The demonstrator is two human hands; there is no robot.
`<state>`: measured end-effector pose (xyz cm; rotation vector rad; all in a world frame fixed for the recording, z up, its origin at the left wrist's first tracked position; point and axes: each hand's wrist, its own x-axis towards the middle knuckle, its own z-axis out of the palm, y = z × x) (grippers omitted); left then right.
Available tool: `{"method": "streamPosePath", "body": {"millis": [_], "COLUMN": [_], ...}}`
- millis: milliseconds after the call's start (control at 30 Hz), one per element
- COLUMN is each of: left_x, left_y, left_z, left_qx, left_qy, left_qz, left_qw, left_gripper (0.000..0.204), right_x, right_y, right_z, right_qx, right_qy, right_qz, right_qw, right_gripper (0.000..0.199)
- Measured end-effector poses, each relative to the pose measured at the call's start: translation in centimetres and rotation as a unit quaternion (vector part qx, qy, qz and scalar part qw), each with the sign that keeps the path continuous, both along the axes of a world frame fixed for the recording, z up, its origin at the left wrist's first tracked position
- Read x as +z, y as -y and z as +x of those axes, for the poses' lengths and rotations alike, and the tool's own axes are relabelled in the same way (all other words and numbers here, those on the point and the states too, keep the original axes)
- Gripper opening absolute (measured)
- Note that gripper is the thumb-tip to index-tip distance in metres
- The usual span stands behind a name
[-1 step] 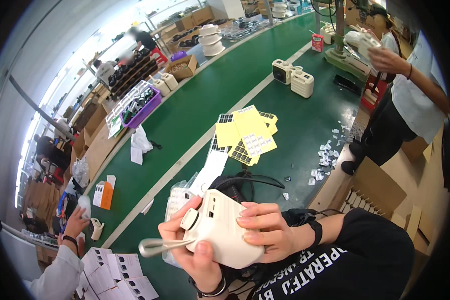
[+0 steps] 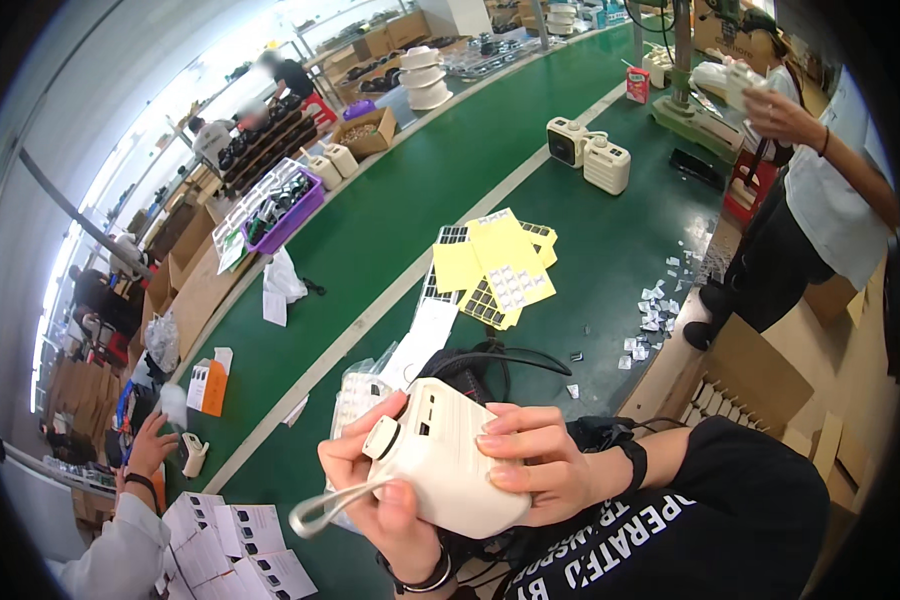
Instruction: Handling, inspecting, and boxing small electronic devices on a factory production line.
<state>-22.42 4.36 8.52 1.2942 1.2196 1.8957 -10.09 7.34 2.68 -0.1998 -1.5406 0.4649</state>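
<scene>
With a cream portable device [image 2: 460,475] as the centre of a clock face, twelve at the top of the view, we see a long green worktable [image 2: 370,230] crossed by a pale stripe [image 2: 375,315], in a workshop with shelving and seated workers toward ten and eleven o'clock. Yellow label sheets [image 2: 495,265] overlap between twelve and one, silvery scraps [image 2: 655,315] are scattered at two, and two cream units [image 2: 605,165] stand together at one. We observe a co-worker's hand [image 2: 150,448] at nine; another co-worker [image 2: 825,200] lifts a pale object between one and two. The device is held above the table's near edge, tilted, between both hands. Our left hand [image 2: 382,520] grips its left side, thumb by the root of the wrist loop [image 2: 345,494], fingers bent behind the round knob [image 2: 380,437]; our right hand [image 2: 545,465] cups the opposite side, fingers slightly parted and pressed to the casing, the thumb hidden. Among containers, we note a purple crate [image 2: 295,228] at eleven, filled with small dark parts, and an open carton [image 2: 755,360] between two and three, holding a row of pale pieces of a kind we cannot tell.
</scene>
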Motion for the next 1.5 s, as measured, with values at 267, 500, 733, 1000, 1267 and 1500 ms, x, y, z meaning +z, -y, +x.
{"method": "streamPosePath", "body": {"millis": [267,500,733,1000,1267,1500], "left_x": [0.0,0.2,1.2,0.8,-0.1,0.1], "left_y": [0.0,-0.1,0.6,0.9,1.1,0.0], "left_z": [0.2,-0.2,0.8,1.4,0.8,0.9], "left_qx": [-0.081,-0.105,-0.129,-0.037,0.007,0.008], "left_qy": [0.101,0.038,0.09,0.011,-0.074,-0.026], "left_qz": [-0.007,-0.033,-0.068,-0.031,0.001,0.009], "left_qw": [0.992,0.993,0.985,0.999,0.997,1.0], "left_gripper": [0.055,0.059,0.081,0.09,0.089,0.07], "right_x": [0.5,0.4,0.7,0.4,-0.3,-0.7], "right_y": [0.4,0.3,0.0,-0.1,-0.4,-0.7], "right_z": [0.1,0.4,0.8,0.9,0.5,0.3], "right_qx": [-0.04,-0.079,0.018,0.083,0.122,0.075], "right_qy": [0.03,0.059,0.016,-0.008,-0.011,0.012], "right_qz": [0.012,0.049,-0.049,-0.064,-0.09,-0.039], "right_qw": [0.999,0.994,0.998,0.994,0.988,0.996], "right_gripper": [0.046,0.044,0.055,0.058,0.062,0.059]}}
